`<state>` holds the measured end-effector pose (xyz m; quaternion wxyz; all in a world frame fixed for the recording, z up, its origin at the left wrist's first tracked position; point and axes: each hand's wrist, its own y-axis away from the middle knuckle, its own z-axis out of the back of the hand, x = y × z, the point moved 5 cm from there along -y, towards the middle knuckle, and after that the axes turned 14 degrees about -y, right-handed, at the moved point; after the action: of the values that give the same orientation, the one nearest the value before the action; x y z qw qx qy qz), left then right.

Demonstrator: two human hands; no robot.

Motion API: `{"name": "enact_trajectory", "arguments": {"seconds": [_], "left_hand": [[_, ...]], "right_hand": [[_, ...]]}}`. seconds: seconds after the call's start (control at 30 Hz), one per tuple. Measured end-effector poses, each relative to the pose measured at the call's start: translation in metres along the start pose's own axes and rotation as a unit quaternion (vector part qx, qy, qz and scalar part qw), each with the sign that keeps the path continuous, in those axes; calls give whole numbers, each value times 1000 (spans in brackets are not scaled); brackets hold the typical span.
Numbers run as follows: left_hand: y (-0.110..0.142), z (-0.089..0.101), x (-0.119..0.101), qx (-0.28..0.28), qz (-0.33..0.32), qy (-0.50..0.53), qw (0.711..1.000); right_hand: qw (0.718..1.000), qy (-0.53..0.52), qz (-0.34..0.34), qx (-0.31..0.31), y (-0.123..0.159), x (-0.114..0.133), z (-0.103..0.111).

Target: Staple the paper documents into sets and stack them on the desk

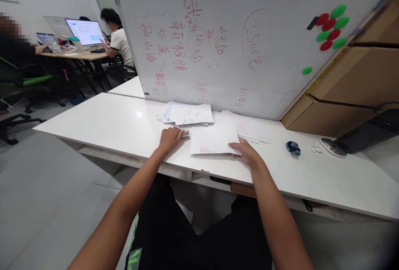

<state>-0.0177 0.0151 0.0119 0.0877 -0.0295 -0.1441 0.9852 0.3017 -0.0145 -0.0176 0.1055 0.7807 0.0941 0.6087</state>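
My left hand (171,139) is closed around a small stapler (186,134), of which only the front end shows past my fingers. To its right, my right hand (245,150) grips the right edge of some white paper (212,139), thumb on top and fingers underneath. A round pinkish stamp marks the paper's lower left corner. The stapler's tip is close to the paper's left edge. Behind my left hand lies a stack of printed sheets (193,114). Another spread of papers (254,131) lies behind my right hand, partly covered by the held paper.
A whiteboard (230,83) with red writing and magnets stands at the back of the white desk (109,126). Cardboard boxes (349,77) are stacked at right. A dark blue object (293,148) and a mouse (333,147) lie on the desk's right. Two people sit at another desk, far left.
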Motion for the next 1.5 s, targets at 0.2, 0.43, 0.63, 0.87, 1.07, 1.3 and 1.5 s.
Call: {"name": "enact_trajectory", "arguments": {"seconds": [0.2,0.43,0.63,0.87,1.07,1.3,1.5], "left_hand": [[6,2,-5,-53,-5,0,999],[8,4,-8,-60,-33,-24,997],[8,4,-9,-53,-40,-21,998],[7,4,-9,-40,-33,-18,998],[7,3,-10,-47,-36,-29,998],[7,3,-10,-40,-33,-28,998],[8,5,-10,-55,-30,-29,998]], "right_hand": [[999,0,-41,22,2,1,0],[999,-2,-44,8,6,2,-1],[997,39,-44,46,11,6,-8],[995,54,-38,71,8,3,-7],[996,23,-47,77,1,-1,-6],[996,8,-42,74,-7,-4,-2],[997,5,-16,78,-9,-3,-1]]}}
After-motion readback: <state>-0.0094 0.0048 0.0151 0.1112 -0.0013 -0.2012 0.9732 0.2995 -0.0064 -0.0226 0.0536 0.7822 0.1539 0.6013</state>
